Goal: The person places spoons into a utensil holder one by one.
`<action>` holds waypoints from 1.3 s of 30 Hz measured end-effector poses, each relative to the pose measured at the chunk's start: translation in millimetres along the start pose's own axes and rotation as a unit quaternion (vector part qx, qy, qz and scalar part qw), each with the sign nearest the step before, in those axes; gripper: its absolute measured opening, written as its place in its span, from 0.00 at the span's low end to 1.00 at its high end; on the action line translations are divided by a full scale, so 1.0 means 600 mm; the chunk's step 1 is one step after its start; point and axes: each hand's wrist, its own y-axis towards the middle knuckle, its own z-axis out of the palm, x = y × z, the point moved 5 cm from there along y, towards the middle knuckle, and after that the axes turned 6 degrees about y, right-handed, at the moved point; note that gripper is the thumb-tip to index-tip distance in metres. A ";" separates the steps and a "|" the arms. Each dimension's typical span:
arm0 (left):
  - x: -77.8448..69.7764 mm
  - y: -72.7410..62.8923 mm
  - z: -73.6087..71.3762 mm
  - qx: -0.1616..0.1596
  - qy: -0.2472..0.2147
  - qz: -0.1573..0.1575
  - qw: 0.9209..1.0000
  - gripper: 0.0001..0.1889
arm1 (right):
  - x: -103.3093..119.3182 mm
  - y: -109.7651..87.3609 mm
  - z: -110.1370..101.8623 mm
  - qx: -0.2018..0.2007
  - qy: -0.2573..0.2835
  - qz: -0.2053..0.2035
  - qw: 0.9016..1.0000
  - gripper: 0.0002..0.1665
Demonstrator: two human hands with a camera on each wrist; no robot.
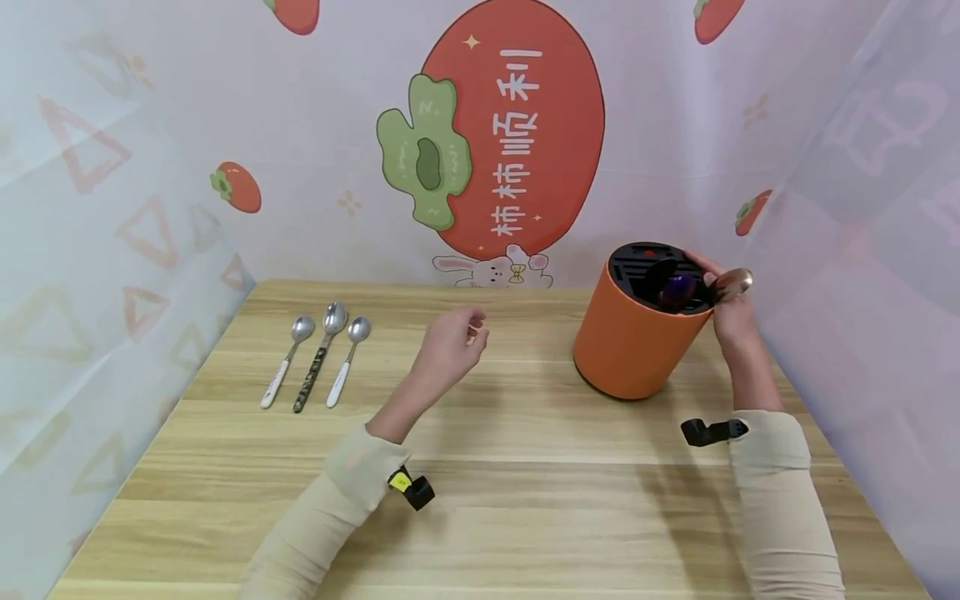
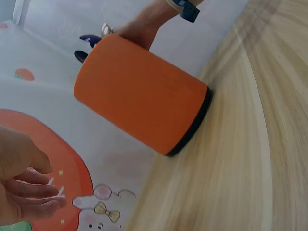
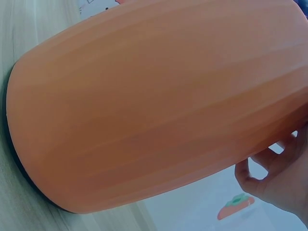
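Observation:
An orange utensil holder (image 1: pixel 637 337) with a black slotted top (image 1: pixel 647 254) stands on the right part of the wooden table. A dark spoon, a purple spoon (image 1: pixel 678 289) and a copper-coloured spoon (image 1: pixel 733 285) stick up from it, bowls uppermost. My right hand (image 1: pixel 735 321) grips the holder at its upper right side, close to the copper-coloured spoon; in the right wrist view curled fingers (image 3: pixel 243 175) meet its wall. Some fingers are hidden behind the holder. My left hand (image 1: pixel 452 342) hovers over the table's middle with loosely bent fingers, holding nothing.
On the left lie two white-handled spoons (image 1: pixel 277 383) (image 1: pixel 340 383) flanking a larger spoon with a dark patterned handle (image 1: pixel 311 377). A printed cloth (image 1: pixel 300 108) hangs behind the table (image 1: pixel 525 517) and along its sides.

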 end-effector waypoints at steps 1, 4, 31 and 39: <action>0.008 -0.003 0.000 -0.002 0.000 -0.002 1.000 0.11 | 0.000 0.000 -0.001 -0.003 -0.006 0.001 1.000 0.23; 0.031 -0.012 -0.001 -0.009 0.004 -0.006 1.000 0.10 | 0.000 0.000 -0.001 -0.006 -0.012 0.000 1.000 0.23; 0.244 -0.112 -0.067 -0.008 0.134 -0.095 0.986 0.15 | -0.004 0.001 0.002 0.004 -0.033 0.011 0.999 0.26; 0.294 -0.122 -0.072 0.032 0.175 -0.118 0.977 0.07 | -0.002 0.000 0.000 0.004 0.001 0.001 1.000 0.24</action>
